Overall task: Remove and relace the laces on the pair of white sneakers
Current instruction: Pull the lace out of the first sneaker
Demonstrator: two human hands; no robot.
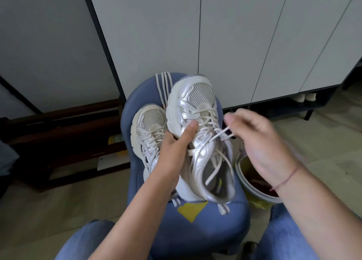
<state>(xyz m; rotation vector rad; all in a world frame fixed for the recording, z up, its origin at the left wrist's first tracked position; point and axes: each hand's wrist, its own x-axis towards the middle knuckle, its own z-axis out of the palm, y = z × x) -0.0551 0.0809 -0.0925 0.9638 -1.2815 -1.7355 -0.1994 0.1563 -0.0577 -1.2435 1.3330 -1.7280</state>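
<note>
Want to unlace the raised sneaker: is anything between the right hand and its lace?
Nothing visible stands between them. The right hand is at the lace, which is drawn out sideways from the raised sneaker. The left hand grips the sneaker's opposite side, off that lace. Blur hides the right hand's grip.

- Held sneaker: smooth, glossy silver-white synthetic overlays, open mesh at the toe, matt white foam-like sole.
- Second sneaker: the same mesh, with duller, cream-tinged overlays.
- Laces: round off-white woven cord, matt.
- Seat: matt blue cloth upholstery, crossed by flat white woven straps.
- Cabinet doors: smooth, pale, matt panels.
- Low frame at the left: dark wood with a slight sheen.
- Bucket: smooth plastic rim.
- Trousers: blue denim.
- Wrist band: thin red thread.
- Floor: smooth pale tiles.
</note>
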